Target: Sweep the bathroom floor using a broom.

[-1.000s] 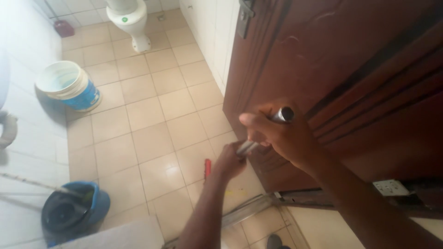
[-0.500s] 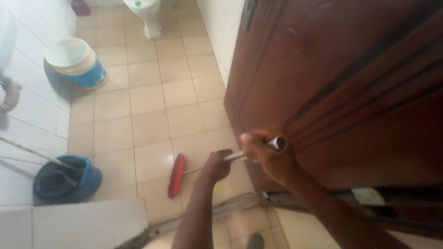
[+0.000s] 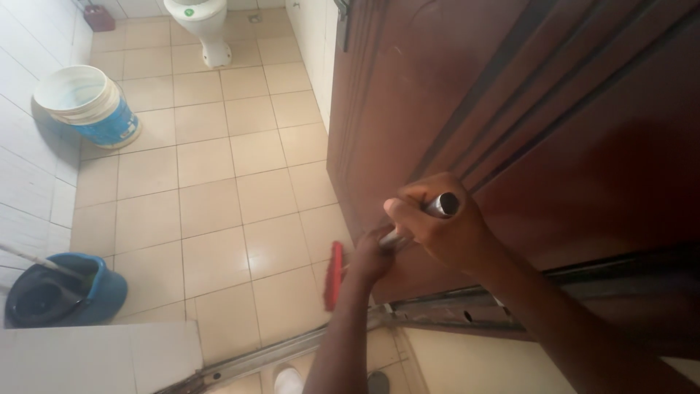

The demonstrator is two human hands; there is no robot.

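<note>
Metal, smooth and round, the silver broom handle (image 3: 419, 219) is sitting clamped in both grips: right hand (image 3: 437, 226) at its top, left hand (image 3: 368, 257) lower. Its red bristle head (image 3: 334, 276) is resting on glossy beige floor tiles (image 3: 211, 190); beyond, a blue mop bucket (image 3: 62, 292) is holding a mop.

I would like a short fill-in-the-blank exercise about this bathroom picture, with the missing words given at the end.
1. Both hands grip the metal handle of a broom whose brush head is coloured ____.
2. The right hand holds the handle at its top end; the left hand holds it ____ down.
3. The white and blue bucket stands on the tiled ____.
4. The brown wooden ____ stands to the right of the broom.

Missing words: red; lower; floor; door
</note>
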